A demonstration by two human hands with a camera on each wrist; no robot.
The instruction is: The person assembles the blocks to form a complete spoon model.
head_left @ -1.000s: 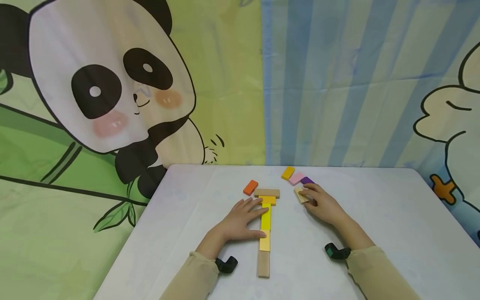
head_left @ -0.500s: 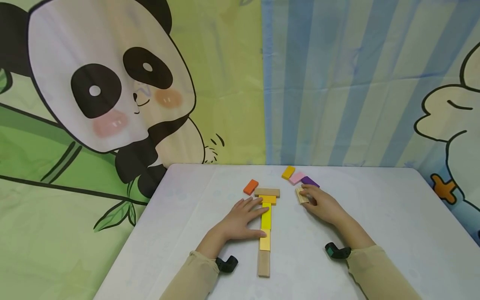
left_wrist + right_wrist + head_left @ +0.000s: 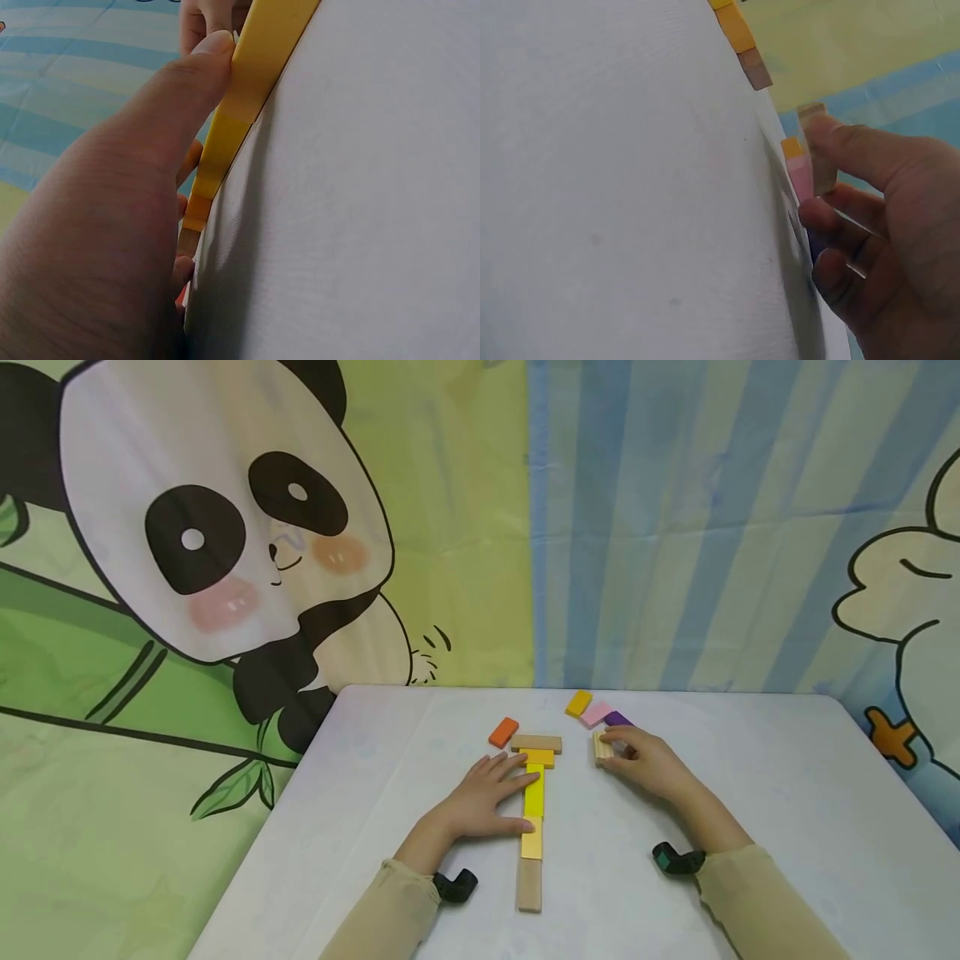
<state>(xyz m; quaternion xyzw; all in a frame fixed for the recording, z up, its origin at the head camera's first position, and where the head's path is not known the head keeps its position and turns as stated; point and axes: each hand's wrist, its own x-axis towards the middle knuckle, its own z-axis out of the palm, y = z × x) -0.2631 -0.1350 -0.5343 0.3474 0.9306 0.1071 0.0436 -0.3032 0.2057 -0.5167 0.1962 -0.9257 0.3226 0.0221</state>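
Note:
My right hand [image 3: 651,766] pinches a pale natural-wood block [image 3: 602,748] between thumb and fingers, right of the block row. In the right wrist view that wooden block [image 3: 825,169] stands close over the table edge line, beside the pink one. My left hand [image 3: 480,800] lies spread, its fingers straight, over the row from the left. Its thumb touches the light-yellow block [image 3: 532,842], and a finger reaches the bright yellow block [image 3: 535,793]. Above these, the row has an orange-yellow crosswise block [image 3: 538,759] and a tan crosswise block [image 3: 537,744]; a tan block [image 3: 529,887] forms its near end.
Left of the row's top lies an orange block [image 3: 503,732]. At the back right are a yellow-orange block [image 3: 578,703], a pink block [image 3: 596,714] and a purple block [image 3: 618,718], partly behind my right hand. A printed cloth [image 3: 465,527] hangs behind the white table [image 3: 390,735].
My right hand has turned the pale wooden block more upright and shifted it slightly, with the fingers now gripping its right side. The left hand and the row have kept their places.

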